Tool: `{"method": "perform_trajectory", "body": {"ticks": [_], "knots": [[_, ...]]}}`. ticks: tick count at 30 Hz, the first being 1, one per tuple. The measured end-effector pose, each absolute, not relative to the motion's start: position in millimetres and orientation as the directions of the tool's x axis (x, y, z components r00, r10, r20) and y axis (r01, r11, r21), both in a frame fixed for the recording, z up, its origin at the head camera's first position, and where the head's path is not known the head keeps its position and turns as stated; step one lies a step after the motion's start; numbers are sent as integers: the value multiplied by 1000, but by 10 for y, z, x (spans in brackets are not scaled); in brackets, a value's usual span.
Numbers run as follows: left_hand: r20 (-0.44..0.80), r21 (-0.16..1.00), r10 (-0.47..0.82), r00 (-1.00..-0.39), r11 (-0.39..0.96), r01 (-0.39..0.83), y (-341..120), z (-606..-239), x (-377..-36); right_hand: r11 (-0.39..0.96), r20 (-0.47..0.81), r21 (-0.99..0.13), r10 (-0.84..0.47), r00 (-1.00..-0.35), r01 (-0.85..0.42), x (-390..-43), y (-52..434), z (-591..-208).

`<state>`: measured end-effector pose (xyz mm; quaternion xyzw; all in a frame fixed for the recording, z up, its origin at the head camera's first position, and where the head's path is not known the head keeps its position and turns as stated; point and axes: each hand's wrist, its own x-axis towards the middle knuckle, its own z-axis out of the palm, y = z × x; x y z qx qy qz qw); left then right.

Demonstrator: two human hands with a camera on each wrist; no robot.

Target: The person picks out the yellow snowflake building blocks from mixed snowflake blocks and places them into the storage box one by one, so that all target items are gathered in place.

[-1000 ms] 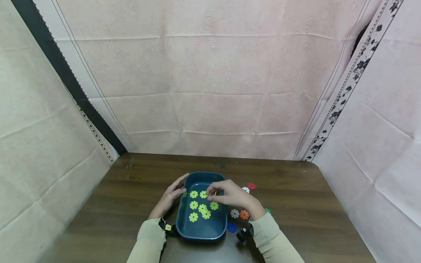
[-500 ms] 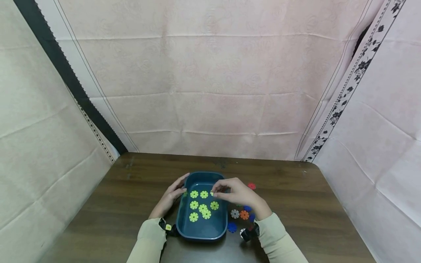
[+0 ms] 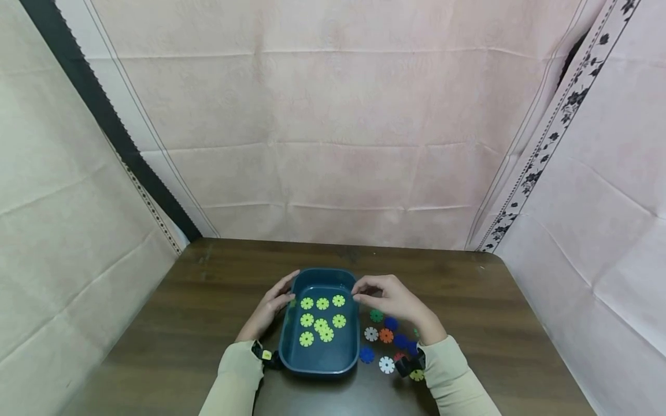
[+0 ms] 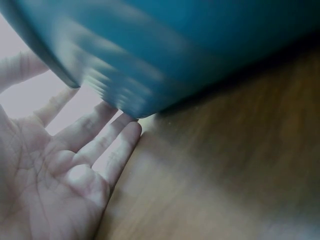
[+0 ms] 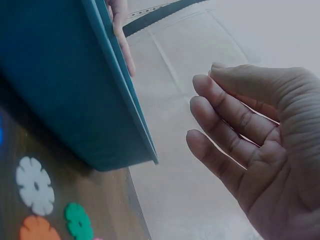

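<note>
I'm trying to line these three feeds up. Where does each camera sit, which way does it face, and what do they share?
Head: worn on the head, looking down at the table; both hands and sleeves show.
Left wrist: low by the tray's wall; the left hand shows, fingers against it.
Right wrist: beside the tray, facing up; the empty right hand shows.
All share the teal tray.

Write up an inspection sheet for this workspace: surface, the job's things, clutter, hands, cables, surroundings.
Surface: dark wooden table, bare at the back.
Job's things: teal tray holds seven yellow-green flower discs, lying flat.
Clutter: mixed-colour discs loose on the table, to the right of the tray.
Hands: left hand rests straight fingers against the tray's left wall; right hand hovers by the tray's right rim, holding nothing.
Cables: nothing seen.
Surroundings: pale pink cloth walls on three sides.
</note>
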<state>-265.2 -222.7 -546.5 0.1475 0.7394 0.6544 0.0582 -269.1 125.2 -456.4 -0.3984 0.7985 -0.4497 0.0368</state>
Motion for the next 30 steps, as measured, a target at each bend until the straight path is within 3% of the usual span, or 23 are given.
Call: {"method": "perform_trajectory", "body": {"ticks": [22,30], "knots": [[109,983,288,-951,111,146,-2215,-5484,-2670,331,308,-732,-619,-723,-596,-2593,1734,-4698],[91,986,259,-962,112,123,-2213,-5490,-2673,351,209,-765,-657,-724,-540,-2487,1904,-4910]]}}
